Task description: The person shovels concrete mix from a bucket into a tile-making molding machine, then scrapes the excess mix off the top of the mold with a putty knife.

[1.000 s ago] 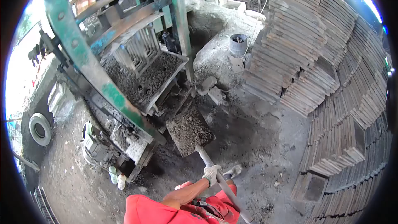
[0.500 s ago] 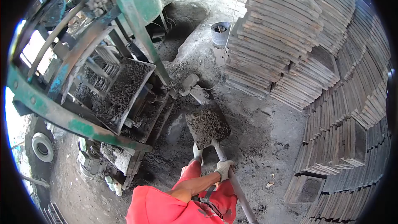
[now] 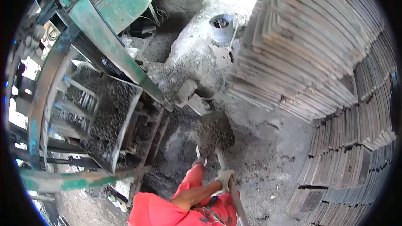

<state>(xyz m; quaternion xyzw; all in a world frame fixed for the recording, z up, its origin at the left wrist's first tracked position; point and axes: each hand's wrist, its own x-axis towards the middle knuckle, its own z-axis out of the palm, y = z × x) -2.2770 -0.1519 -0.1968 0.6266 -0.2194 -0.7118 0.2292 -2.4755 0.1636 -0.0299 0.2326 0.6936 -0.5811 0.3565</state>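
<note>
My left hand, in a pale work glove, is wrapped round the shaft of a shovel at the lower middle of the head view. The blade is low in front of my feet, with dark, gritty material on it; blur hides how much. Its shaft runs down past my hand to the bottom edge. My right hand is out of the picture. Left of the blade stands a green-framed machine. A metal-rimmed tray on it holds the same kind of dark grit.
Tall stacks of flat boards line the right side. A grey bucket stands farther back, and lumps of concrete lie beyond the blade. One boot is beside the shovel. Loose grit covers the floor.
The view has turned, so the machine and the stacks appear shifted and the bucket looks closer. My left hand keeps its hold on the shovel, which appears almost unmoved in the view.
</note>
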